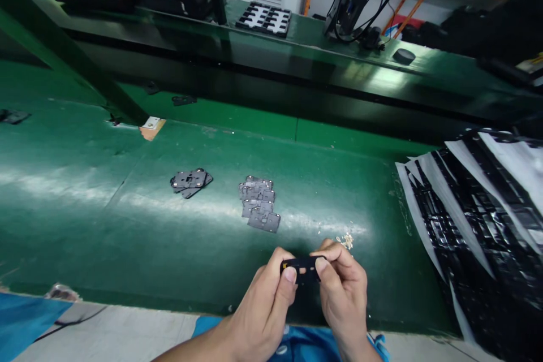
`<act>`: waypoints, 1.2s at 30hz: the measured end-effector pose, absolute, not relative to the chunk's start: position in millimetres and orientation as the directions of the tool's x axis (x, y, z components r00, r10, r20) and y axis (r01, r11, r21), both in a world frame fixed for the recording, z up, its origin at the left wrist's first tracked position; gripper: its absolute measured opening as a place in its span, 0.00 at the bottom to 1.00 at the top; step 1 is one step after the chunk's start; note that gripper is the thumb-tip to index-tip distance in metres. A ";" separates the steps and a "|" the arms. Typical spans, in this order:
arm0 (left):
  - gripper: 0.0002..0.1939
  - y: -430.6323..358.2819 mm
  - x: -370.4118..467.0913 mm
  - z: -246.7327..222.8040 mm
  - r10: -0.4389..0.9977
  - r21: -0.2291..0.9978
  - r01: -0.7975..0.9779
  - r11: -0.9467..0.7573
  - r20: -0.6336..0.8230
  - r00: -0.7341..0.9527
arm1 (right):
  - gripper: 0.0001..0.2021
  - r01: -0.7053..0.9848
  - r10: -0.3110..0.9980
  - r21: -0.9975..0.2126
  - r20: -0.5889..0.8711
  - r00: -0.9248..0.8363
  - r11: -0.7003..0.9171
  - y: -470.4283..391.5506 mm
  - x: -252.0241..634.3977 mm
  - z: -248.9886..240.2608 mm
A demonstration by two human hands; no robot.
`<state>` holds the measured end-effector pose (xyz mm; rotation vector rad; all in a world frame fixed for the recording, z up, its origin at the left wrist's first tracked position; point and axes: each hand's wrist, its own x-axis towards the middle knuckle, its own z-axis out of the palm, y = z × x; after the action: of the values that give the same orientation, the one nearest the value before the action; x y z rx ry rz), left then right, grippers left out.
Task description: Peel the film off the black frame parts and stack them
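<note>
Between my two hands is a small black flat plastic part [304, 263] with cut-out holes and a yellow spot near its left end. My left hand [271, 294] pinches that left end between thumb and forefinger. The right end is gripped by my right hand [343, 283], its thumb pressed on the near face. Beyond my hands, a fanned row of dark grey flat parts [258, 203] lies on the green table [139, 249]. Left of this row rests a smaller pile of similar parts [190, 181]. Small pale bits [347, 240] are scattered just past my right hand.
Stacked black trays with white strips [479, 209] fill the right side. A green post [85, 62] stands at the left. On the raised shelf at the back are a black-and-white tray [265, 18], a round black object [404, 56] and cables [352, 34].
</note>
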<state>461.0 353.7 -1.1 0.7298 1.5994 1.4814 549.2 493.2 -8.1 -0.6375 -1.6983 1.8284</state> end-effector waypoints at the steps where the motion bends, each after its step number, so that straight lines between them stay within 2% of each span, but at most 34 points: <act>1: 0.18 352.8 460.5 -1.5 0.851 0.981 -0.128 0.149 -0.193 -0.488 | 0.11 -0.081 0.687 -0.995 0.018 -0.726 -0.060 492.6 549.4 -9.6; 6: 0.19 350.7 454.5 -2.2 0.858 0.965 -0.229 0.130 -0.225 -0.462 | 0.11 -0.022 0.679 -0.997 -0.035 -0.733 -0.075 491.8 550.1 -5.3; 11: 0.21 355.3 452.6 -6.4 0.824 0.955 -0.293 0.044 -0.201 -0.530 | 0.06 0.035 0.656 -0.995 0.037 -0.754 0.095 491.5 551.0 3.2; 17: 0.22 357.0 456.3 -13.1 0.789 0.947 -0.320 0.004 -0.200 -0.581 | 0.06 0.068 0.699 -0.994 0.011 -0.715 0.086 487.1 550.2 3.4; 26: 0.22 360.4 458.2 -15.5 0.792 0.938 -0.341 -0.069 -0.156 -0.590 | 0.07 0.045 0.674 -0.979 0.103 -0.731 0.198 488.0 545.9 9.0; 36: 0.27 364.6 463.1 -15.0 0.716 0.873 -0.486 -0.038 -0.316 -0.622 | 0.05 0.013 0.666 -0.958 0.190 -0.721 0.287 476.3 555.8 2.2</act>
<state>463.1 364.6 -15.0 0.2611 1.3793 1.7849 555.8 476.3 2.2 -0.6058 -1.9834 1.4680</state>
